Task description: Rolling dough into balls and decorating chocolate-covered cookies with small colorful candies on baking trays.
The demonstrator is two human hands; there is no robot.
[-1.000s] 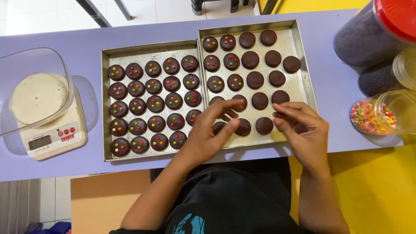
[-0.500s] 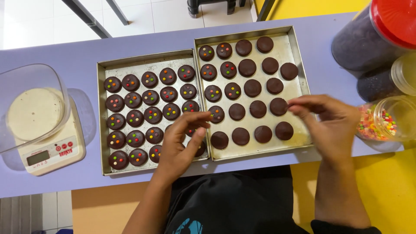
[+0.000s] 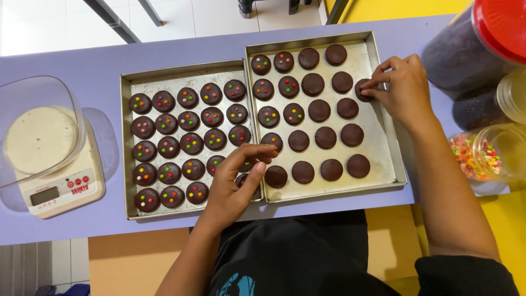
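Observation:
Two metal baking trays sit side by side on a lilac table. The left tray [image 3: 127, 148] is full of round dark chocolate cookies [image 3: 189, 120] topped with coloured sprinkles. In the right tray [image 3: 383, 148], the left-hand cookies [image 3: 289, 86] carry sprinkles and the right-hand ones [image 3: 325, 137] are plain. My left hand [image 3: 233, 186] rests at the seam between the trays, fingers bent over the near cookies, thumb and forefinger almost touching. My right hand [image 3: 397, 87] pinches at a plain cookie [image 3: 361, 90] on the right tray's far right edge.
A white kitchen scale [image 3: 60, 189] with a clear container of pale dough [image 3: 38, 137] stands at the left. At the right are a clear jar of coloured sprinkles [image 3: 476, 156], a red-lidded jar of dark bits [image 3: 466, 44] and another clear jar [image 3: 512, 96].
My right hand has moved from the right tray's near edge up to its far right side. My left hand has drawn back left to the seam between the trays.

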